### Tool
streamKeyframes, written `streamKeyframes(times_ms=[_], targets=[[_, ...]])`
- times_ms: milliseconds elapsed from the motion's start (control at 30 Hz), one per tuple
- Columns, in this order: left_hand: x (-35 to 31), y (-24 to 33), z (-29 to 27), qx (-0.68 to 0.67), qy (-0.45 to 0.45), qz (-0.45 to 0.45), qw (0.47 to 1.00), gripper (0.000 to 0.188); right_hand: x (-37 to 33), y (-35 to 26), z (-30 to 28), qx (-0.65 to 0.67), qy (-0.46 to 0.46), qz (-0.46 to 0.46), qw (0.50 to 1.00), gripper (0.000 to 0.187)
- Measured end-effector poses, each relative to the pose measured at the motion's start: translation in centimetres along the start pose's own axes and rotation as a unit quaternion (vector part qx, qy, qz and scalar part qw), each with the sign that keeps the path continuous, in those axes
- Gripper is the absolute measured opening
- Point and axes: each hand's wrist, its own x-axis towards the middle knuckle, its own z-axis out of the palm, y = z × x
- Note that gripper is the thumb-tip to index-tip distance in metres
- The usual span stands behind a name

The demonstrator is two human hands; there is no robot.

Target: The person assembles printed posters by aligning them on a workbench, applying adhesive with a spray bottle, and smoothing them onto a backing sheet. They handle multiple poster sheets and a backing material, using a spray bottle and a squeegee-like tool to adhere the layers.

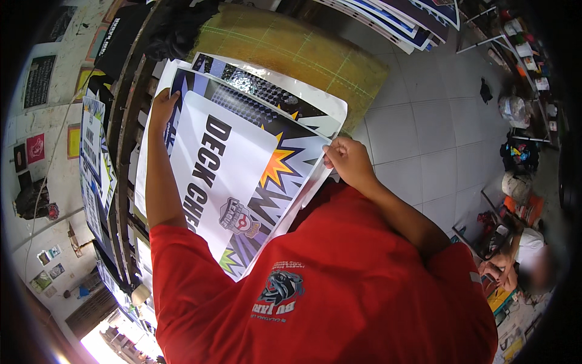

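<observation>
A large printed poster sheet [242, 136] lies in front of me, with a white panel, bold black lettering, an orange burst and a purple-and-black border. My left hand [163, 107] is closed on its far left edge, thumb on top. At the right edge, my right hand [350, 161] pinches the sheet's margin between thumb and fingers. A similar printed sheet [254, 77] shows from underneath, its dotted dark band and white margin sticking out at the far side. Which layers each hand grips is partly hidden.
Beyond the sheets lies a worn yellow-green cutting mat [291, 45]. Dark cloth [176, 33] rests at its left end. More printed boards [388, 21] stand at the far right, others [92, 145] on the left rack. A person [521, 261] sits at the right, near cluttered shelves [527, 60].
</observation>
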Motion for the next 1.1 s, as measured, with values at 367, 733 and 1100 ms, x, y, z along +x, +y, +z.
streamKeyframes(times_ms=[367, 733, 1100], targets=[[0.1, 1.5, -1.4, 0.166, -0.041, -0.005, 0.985, 0.009, -0.1, -0.9, -0.3, -0.128, 0.013, -0.048, 0.991, 0.019], [-1.0, -2.9, -4.1, -0.02, -0.069, 0.005, 0.997, 0.021, -0.7, -2.8, 0.4, -0.244, -0.013, -0.088, 0.966, 0.019], [0.4, -1.1, -1.1, 0.002, -0.027, 0.026, 0.999, 0.015, 0.4, -1.2, 0.0, -0.256, 0.067, -0.07, 0.962, 0.018]])
